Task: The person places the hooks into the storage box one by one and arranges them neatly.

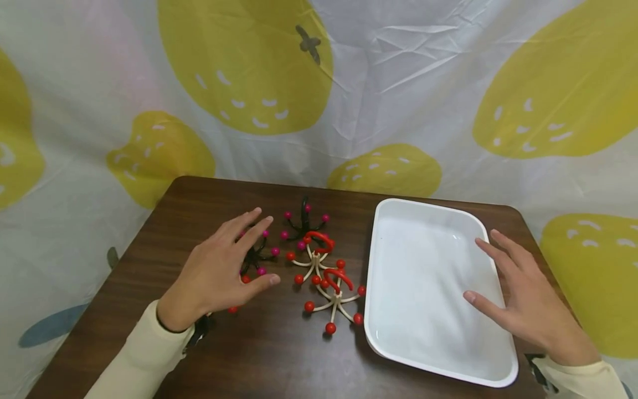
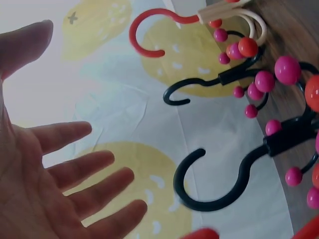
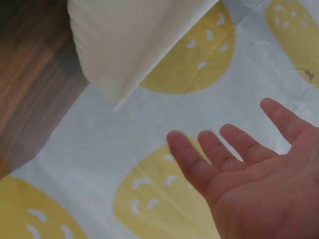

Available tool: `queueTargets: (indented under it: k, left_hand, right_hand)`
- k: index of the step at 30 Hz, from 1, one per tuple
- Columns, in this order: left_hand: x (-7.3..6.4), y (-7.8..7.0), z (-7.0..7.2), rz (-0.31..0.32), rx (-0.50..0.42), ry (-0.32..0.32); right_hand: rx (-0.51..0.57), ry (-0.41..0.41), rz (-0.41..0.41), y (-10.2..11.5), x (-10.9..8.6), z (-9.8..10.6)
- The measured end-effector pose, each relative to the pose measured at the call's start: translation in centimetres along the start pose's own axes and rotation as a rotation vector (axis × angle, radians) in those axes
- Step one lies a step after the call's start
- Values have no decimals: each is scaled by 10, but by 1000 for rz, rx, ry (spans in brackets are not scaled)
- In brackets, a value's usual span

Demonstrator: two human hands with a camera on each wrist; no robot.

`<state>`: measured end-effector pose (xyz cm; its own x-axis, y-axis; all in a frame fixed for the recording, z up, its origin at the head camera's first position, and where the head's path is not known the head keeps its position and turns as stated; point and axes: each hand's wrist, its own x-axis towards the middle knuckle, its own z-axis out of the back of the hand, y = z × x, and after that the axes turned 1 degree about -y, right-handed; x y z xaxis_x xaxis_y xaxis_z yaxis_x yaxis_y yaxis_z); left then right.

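Note:
My left hand (image 1: 217, 266) hovers with fingers spread over the left part of a group of octopus-style hook hangers, holding nothing. Two hangers with cream arms, red hooks and red ball tips, one nearer (image 1: 337, 299) and one farther (image 1: 315, 259), stand to its right. A black hanger with pink balls (image 1: 305, 227) stands behind them, and another black one (image 1: 256, 255) is partly hidden by the hand. In the left wrist view, a large black hook (image 2: 212, 205) curves beside the open fingers. My right hand (image 1: 528, 299), fingers extended and holding nothing, is over the right rim of a white tray (image 1: 428, 288).
The brown wooden table (image 1: 249, 354) has its back edge against a white cloth (image 1: 279, 160) printed with yellow fruit. Red balls (image 1: 233, 309) of a further hanger peek out beneath the left hand. The tray's left wall is close beside the cream hangers.

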<state>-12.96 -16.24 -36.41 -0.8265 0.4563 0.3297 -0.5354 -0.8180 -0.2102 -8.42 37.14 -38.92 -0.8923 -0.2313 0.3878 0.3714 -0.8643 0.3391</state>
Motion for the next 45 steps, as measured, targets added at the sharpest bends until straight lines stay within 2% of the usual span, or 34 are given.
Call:
queueTargets:
  k: [8, 13, 19, 27, 35, 39, 45]
  left_hand:
    - [6, -9, -13, -82, -108, -73]
    - [11, -16, -24, -87, -194, -51]
    - [18, -23, -40, -93, -308, -6]
    - [28, -32, -58, -145, -478, 40]
    - [35, -46, -76, -178, -664, 121]
    - [35, -51, -82, -185, -669, 119]
    - [37, -54, -87, -194, -653, 55]
  right_hand:
    - [-29, -44, 13, -17, 0, -7]
    - [-47, -38, 14, -30, -3, -10]
    - [-11, -13, -16, -46, -9, -14]
    - [44, 38, -125, -62, -18, -19]
    - [209, 185, -283, -67, -26, -25]
    - [254, 228, -327, -68, -29, -28]
    - [327, 245, -343, -69, -27, -28]
